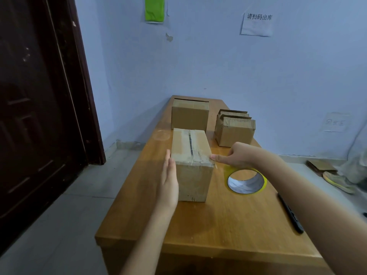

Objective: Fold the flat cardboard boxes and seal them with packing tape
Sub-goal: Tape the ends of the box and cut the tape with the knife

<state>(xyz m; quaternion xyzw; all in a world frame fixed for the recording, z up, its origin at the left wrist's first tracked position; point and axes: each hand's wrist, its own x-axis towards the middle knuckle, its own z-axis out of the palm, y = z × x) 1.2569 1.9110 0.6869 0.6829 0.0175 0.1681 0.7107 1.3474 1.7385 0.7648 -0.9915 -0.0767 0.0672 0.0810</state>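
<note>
A dark door (39, 116) fills the left edge of the view, beside a pale blue wall (198, 66) and a long wooden table (228, 225) running away from the viewer. The left hand (168, 181) lies flat, fingers straight and together, its palm against the left wall of a closed box (191, 155) near the table's middle. This box stands with its long axis pointing away from the viewer, toward the wall, and a strip of clear tape runs along the top seam the same way, with another strip crossing the near end. Behind it, near the far end of the table, sits a second box (189, 116), apparently already folded; whether it is fully sealed cannot be told. To the right of that stands a stack of flat boxes (235, 130), still unfolded, so a good deal of the work appears to remain. The right hand (236, 155) has its fingers curled, thumb and fingertips pressing or pinching the tape at the near box's front right top corner; the sealing of this box looks nearly done. Just below that hand lies a tape roll (246, 180) with a yellow rim, flat on the table. Farther right, near the table edge, lies a thin dark tool (291, 213), too blurred to identify.
</note>
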